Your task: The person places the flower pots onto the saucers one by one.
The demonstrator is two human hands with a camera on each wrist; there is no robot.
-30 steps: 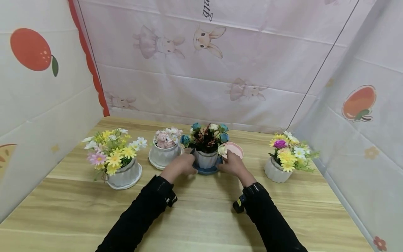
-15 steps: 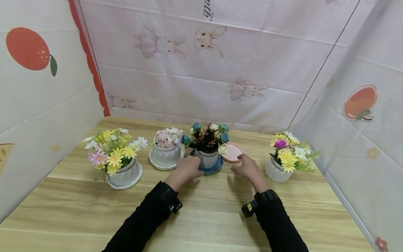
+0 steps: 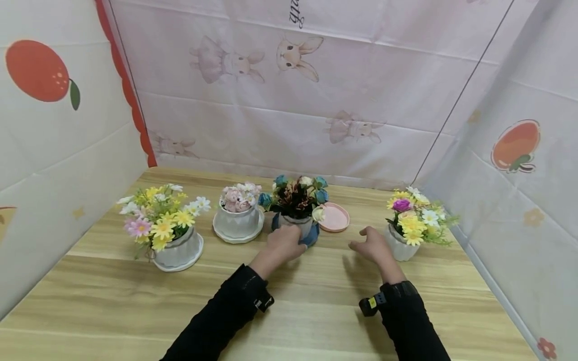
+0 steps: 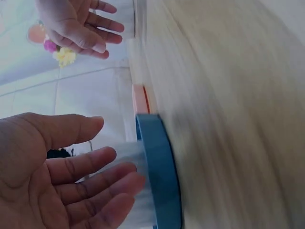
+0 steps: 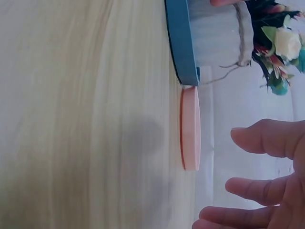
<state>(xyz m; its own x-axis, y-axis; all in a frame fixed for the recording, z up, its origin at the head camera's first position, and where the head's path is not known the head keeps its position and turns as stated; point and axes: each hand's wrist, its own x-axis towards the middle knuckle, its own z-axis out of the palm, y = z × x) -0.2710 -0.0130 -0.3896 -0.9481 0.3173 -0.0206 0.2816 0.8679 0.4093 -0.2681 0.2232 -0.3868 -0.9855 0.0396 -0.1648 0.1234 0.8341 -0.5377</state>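
Note:
A pot of teal and cream flowers stands on a blue saucer at the middle of the table. My left hand is just in front of that pot, and in the left wrist view its fingers are spread beside the saucer, holding nothing. Between the blue saucer and the right-hand pot, my right hand hovers over the wood with fingers relaxed and nothing in them. Behind it lies a bare pink saucer, close to the blue one. A white pot with yellow and purple flowers sits directly on the table to its right.
A pot of pink flowers stands on a white saucer left of centre. Farther left, a pot of yellow daisies rests on another white saucer. Printed cloth walls close in the table at the back and sides.
My right hand has come away from the teal-flowered pot and moved right, toward the yellow and purple flowers. My left hand has slid right, from the pot's left side to its front.

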